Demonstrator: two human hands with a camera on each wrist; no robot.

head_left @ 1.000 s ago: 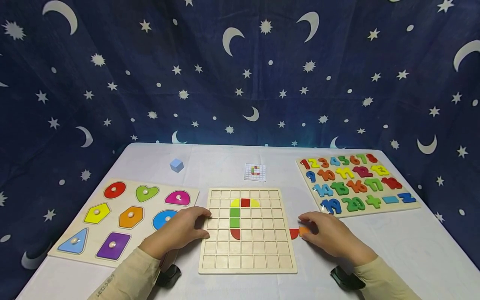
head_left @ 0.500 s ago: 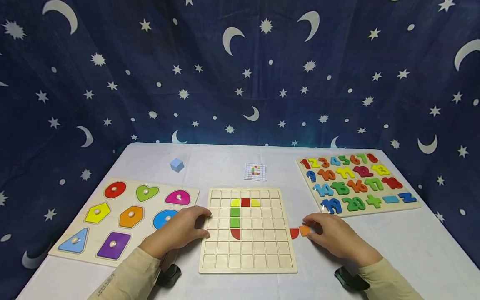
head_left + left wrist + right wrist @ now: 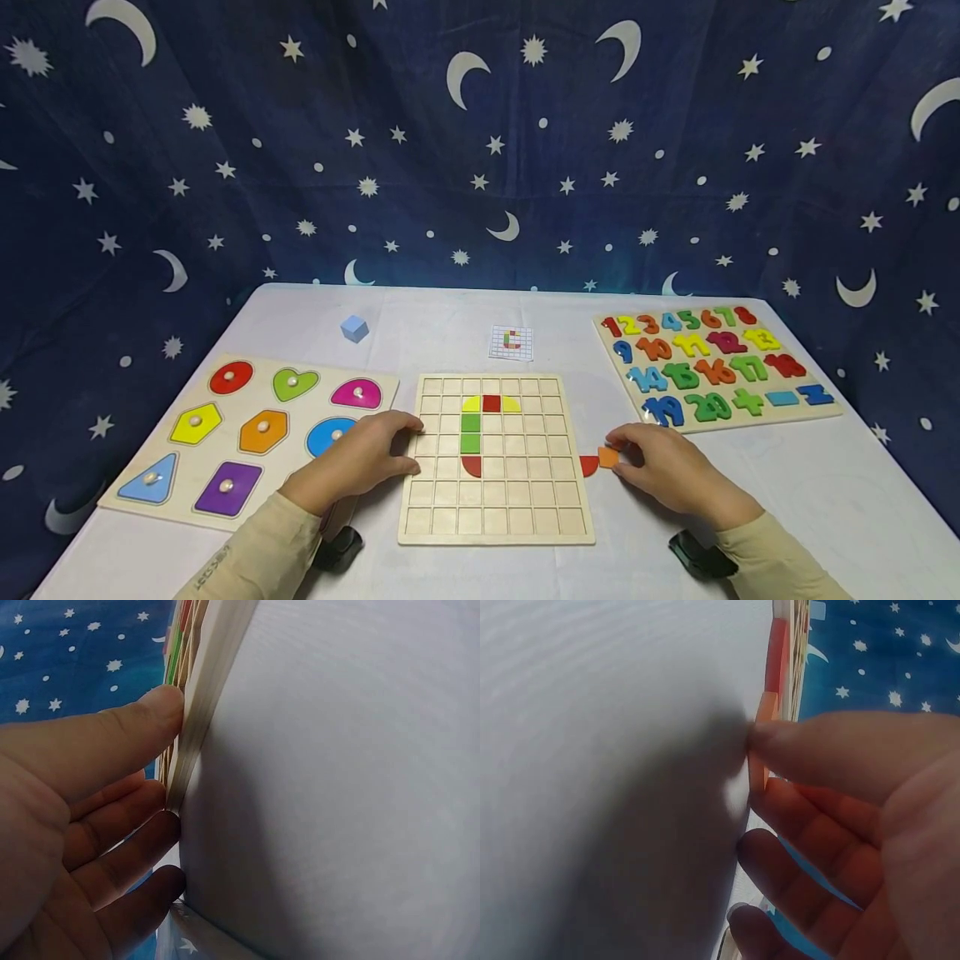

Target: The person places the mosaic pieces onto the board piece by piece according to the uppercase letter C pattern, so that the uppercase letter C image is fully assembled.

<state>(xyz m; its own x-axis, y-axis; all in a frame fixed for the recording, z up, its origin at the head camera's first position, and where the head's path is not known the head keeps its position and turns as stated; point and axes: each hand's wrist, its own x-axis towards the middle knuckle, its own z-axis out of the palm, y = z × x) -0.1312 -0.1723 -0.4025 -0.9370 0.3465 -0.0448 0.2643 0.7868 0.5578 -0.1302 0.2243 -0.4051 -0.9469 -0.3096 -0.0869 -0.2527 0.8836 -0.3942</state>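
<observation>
My left hand [image 3: 360, 458] rests at the left edge of a wooden grid board [image 3: 510, 508], thumb and fingertips touching its rim; the left wrist view shows the thumb [image 3: 142, 724] at the board's edge. Yellow quarter rounds flank a red square [image 3: 491, 403] on the board. Below the left one come two green squares [image 3: 470, 433] and a red quarter round [image 3: 471, 466]. Right of the board, another red quarter round [image 3: 588, 466] lies beside an orange tile [image 3: 607, 457]. My right hand [image 3: 671, 471] touches that tile with relaxed thumb and forefinger; the right wrist view shows the thumb overlapping it.
A small grid card [image 3: 512, 342] with a coloured pattern lies behind the board, and a blue cube [image 3: 354, 328] farther left. A knobbed shape puzzle [image 3: 206, 467] reaches under my left forearm. A number puzzle [image 3: 626, 408] stands behind my right hand.
My right hand has drawn slightly to the right, uncovering more of the orange tile, which has turned a little. My left hand and the board have stayed put.
</observation>
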